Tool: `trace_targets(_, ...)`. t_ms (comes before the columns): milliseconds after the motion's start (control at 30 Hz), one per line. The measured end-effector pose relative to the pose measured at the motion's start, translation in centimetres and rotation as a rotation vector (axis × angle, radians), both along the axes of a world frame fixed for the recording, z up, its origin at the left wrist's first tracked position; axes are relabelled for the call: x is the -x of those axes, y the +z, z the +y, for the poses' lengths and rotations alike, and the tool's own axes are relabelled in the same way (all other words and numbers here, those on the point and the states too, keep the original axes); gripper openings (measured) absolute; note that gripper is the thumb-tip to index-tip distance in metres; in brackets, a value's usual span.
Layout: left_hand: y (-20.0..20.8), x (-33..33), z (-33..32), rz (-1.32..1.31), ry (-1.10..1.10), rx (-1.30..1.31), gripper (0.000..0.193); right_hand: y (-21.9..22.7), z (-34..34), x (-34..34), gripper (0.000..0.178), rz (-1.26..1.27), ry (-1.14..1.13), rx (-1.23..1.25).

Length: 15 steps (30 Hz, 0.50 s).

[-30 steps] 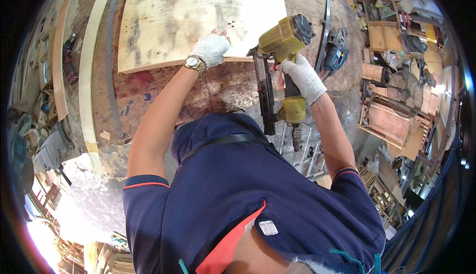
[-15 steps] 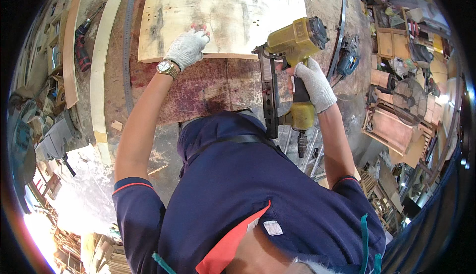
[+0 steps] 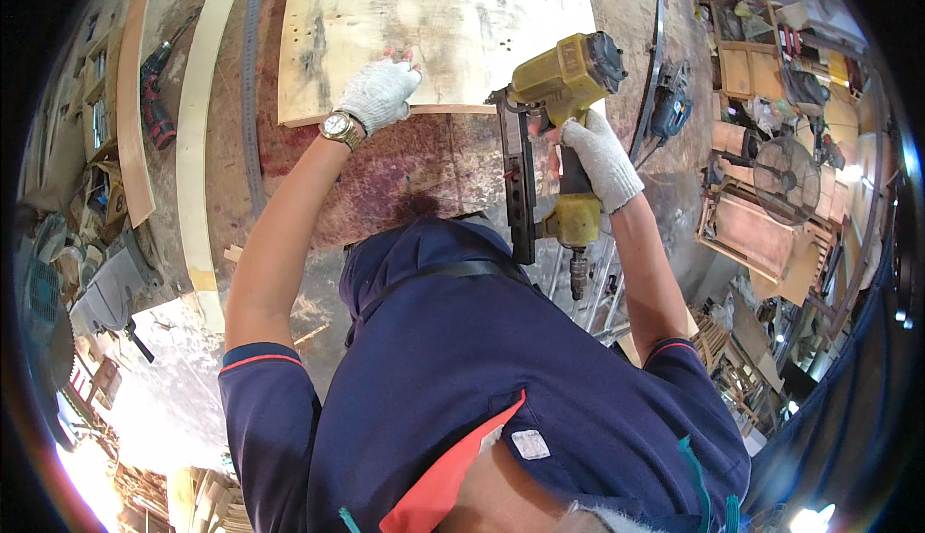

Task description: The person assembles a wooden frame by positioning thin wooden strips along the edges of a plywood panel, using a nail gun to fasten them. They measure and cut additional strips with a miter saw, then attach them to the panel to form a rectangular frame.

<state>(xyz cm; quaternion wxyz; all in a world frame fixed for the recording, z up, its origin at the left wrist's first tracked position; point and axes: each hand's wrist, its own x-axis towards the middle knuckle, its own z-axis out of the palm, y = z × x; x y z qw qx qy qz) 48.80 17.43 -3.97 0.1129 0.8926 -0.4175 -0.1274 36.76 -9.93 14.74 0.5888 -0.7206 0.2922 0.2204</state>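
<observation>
My left hand [image 3: 379,90], in a white knit glove with bare fingertips, lies on the near edge of a pale, stained wooden board [image 3: 434,22]. Its fingers are a little apart, and I see nothing held in them. A gold-coloured watch [image 3: 339,127] circles that wrist. With my right hand [image 3: 603,157], gloved likewise, I grip the handle of a yellow and black nail gun [image 3: 559,78]. The gun's black magazine [image 3: 517,186] runs down toward my waist. Its nose is beside the board's near edge, right of my left hand; whether it touches the wood I cannot tell.
Left of the board lie a long metal ruler [image 3: 250,90], a pale wood strip [image 3: 196,109] and a red-black cordless drill [image 3: 154,99]. To the right are a blue jigsaw [image 3: 671,104] and a dark metal bar [image 3: 652,61]. A fan [image 3: 787,178] stands among clutter farther right.
The board and my left hand sit slightly farther right in the picture. The nail gun and my right hand have shifted slightly left, so gun and left hand are closer. The grip is unchanged.
</observation>
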Motion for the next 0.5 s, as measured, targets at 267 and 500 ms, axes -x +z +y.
trace_targets(267, 0.7, 0.7, -0.5, 0.041, 0.058, 0.026, 0.064, -0.5, 0.8, -0.1, 0.032, 0.051, 0.038, 0.108)
trace_targets(500, 3.3, 3.2, 1.8, 0.125, 0.181, 0.076, 0.079, -1.6, 0.3, 0.0, 0.039, -0.010, 0.061, 0.090)
